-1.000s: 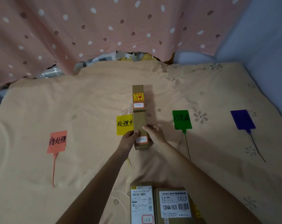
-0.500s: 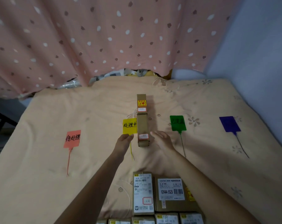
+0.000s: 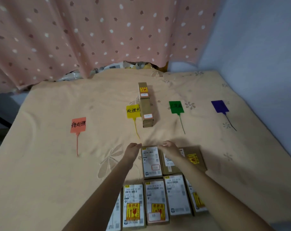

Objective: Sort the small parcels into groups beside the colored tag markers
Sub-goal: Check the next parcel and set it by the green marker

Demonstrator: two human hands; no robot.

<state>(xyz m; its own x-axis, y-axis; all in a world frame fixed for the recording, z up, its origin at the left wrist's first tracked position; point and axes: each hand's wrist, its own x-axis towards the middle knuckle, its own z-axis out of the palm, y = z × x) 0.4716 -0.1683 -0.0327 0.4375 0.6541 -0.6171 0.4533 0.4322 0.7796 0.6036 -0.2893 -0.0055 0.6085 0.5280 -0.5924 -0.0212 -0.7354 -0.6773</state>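
Note:
Four tag markers lie on the bed: orange (image 3: pixel 78 125), yellow (image 3: pixel 133 111), green (image 3: pixel 176 107) and purple (image 3: pixel 219 106). Two narrow brown parcels lie end to end just right of the yellow tag, the near one (image 3: pixel 147 115) and the far one (image 3: pixel 144 90). Several labelled parcels sit in a cluster near me. My left hand (image 3: pixel 132 151) hovers at the left edge of a tall parcel (image 3: pixel 151 162) and holds nothing. My right hand (image 3: pixel 169 150) hangs over the wider parcel (image 3: pixel 189 160) beside it, fingers curled loosely, nothing in its grip.
A peach floral bedsheet (image 3: pixel 49 164) covers the surface. A pink dotted curtain (image 3: pixel 91 35) hangs along the far edge and a pale blue wall (image 3: pixel 258 47) bounds the right side. More parcels (image 3: pixel 154 200) lie in a row close to me.
Both hands let go of the near narrow parcel beside the yellow tag and drew back toward me, over the parcel cluster. The view tilted, showing more parcels.

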